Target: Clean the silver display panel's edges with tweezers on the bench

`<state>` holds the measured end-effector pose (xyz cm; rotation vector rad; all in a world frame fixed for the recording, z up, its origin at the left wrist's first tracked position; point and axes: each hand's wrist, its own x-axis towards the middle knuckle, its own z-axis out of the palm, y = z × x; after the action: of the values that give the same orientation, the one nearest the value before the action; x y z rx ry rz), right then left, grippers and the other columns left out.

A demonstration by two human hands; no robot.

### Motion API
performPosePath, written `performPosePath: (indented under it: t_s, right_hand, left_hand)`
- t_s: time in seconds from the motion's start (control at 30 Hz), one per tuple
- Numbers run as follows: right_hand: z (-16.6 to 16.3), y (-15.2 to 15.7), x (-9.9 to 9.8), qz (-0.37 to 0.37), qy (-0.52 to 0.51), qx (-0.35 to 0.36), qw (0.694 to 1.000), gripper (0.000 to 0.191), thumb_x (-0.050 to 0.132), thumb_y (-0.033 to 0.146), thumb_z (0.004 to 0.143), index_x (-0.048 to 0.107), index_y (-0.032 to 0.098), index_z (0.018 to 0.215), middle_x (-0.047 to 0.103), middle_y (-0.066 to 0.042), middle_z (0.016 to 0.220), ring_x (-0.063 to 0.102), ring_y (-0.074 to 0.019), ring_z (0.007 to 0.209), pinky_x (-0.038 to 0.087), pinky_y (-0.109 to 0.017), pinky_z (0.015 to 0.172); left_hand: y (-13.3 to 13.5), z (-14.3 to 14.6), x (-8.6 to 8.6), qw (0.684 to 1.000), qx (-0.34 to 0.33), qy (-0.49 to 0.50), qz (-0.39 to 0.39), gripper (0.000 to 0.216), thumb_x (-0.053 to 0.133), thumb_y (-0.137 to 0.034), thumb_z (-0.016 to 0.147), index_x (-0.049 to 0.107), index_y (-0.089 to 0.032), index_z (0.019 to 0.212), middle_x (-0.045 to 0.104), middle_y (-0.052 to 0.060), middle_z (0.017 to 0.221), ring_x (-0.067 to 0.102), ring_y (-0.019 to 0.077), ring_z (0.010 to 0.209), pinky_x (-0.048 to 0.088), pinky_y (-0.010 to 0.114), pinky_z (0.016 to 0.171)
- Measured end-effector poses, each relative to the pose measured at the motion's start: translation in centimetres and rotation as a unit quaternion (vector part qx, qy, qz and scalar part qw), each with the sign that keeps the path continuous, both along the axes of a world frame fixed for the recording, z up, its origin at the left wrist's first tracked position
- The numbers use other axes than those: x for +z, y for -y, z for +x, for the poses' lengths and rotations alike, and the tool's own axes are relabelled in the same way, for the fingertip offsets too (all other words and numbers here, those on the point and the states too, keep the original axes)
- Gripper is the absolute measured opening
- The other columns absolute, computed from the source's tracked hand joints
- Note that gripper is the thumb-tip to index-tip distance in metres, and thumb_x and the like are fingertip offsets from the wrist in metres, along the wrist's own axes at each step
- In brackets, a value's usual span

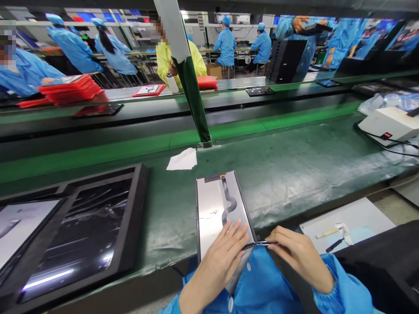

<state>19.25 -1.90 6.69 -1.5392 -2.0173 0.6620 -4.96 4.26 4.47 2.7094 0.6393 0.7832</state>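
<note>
A tablet display panel (209,200) lies silver back up at the bench's near edge, its lower end sticking out towards my blue coat. A dark curved flex cable (229,198) runs down its back. My left hand (225,250) rests flat on the panel's lower part, fingers stretched out and covering some of it. At the panel's near right corner, my right hand (291,250) pinches thin metal tweezers (262,243), whose tips touch or nearly touch the corner edge.
On the left stands a black foam tray (139,209) with dark screens in it. A white paper (182,159) lies beyond the panel, beside a post (196,100). A white device (389,124) with cables sits at right. Co-workers (225,41) are across the conveyor (137,117).
</note>
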Motion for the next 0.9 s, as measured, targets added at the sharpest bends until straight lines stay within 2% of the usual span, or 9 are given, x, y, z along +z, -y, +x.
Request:
performPosePath:
  t_s: [0.23,0.5,0.73,0.9]
  right_hand:
    - [-0.2,-0.4,0.1,0.012,0.006,0.021,1.0,0.024,0.045,0.03,0.103,0.067,0.024,0.094,0.069,-0.001,0.085,0.067,-0.0153,0.077,0.051,-0.025,0.069]
    - [-0.3,-0.8,0.5,0.013,0.018,0.04,0.999,0.033,0.039,0.035,0.105,0.066,0.023,0.09,0.069,-0.002,0.081,0.066,-0.0157,0.073,0.049,-0.026,0.067]
    - [0.1,-1.7,1.0,0.054,0.092,0.093,0.99,0.039,0.033,0.035,0.106,0.066,0.021,0.09,0.068,-0.002,0.079,0.062,-0.0158,0.069,0.044,-0.026,0.062]
    - [0.0,-2.1,1.0,0.07,0.105,0.109,0.986,0.038,0.034,0.031,0.106,0.066,0.022,0.087,0.068,-0.001,0.076,0.061,-0.0152,0.065,0.042,-0.026,0.059]
  left_hand:
    - [0.0,-0.4,0.0,1.0,-0.001,0.001,-0.013,0.034,0.043,-0.014,0.101,0.052,-0.013,0.134,0.06,0.013,0.138,0.046,0.0247,0.137,0.04,0.048,0.114]
    - [0.0,-0.5,-0.3,1.0,-0.008,-0.012,-0.012,0.035,0.042,-0.013,0.101,0.051,-0.012,0.135,0.059,0.014,0.139,0.045,0.0255,0.138,0.04,0.049,0.114]
    - [-0.1,-0.7,-0.4,1.0,-0.007,-0.015,-0.018,0.037,0.043,-0.013,0.1,0.05,-0.014,0.137,0.058,0.013,0.14,0.044,0.0247,0.139,0.039,0.049,0.114]
    - [-0.5,-0.9,0.0,0.999,-0.028,-0.018,-0.013,0.035,0.043,-0.012,0.1,0.051,-0.012,0.135,0.059,0.013,0.139,0.045,0.0245,0.138,0.039,0.05,0.114]
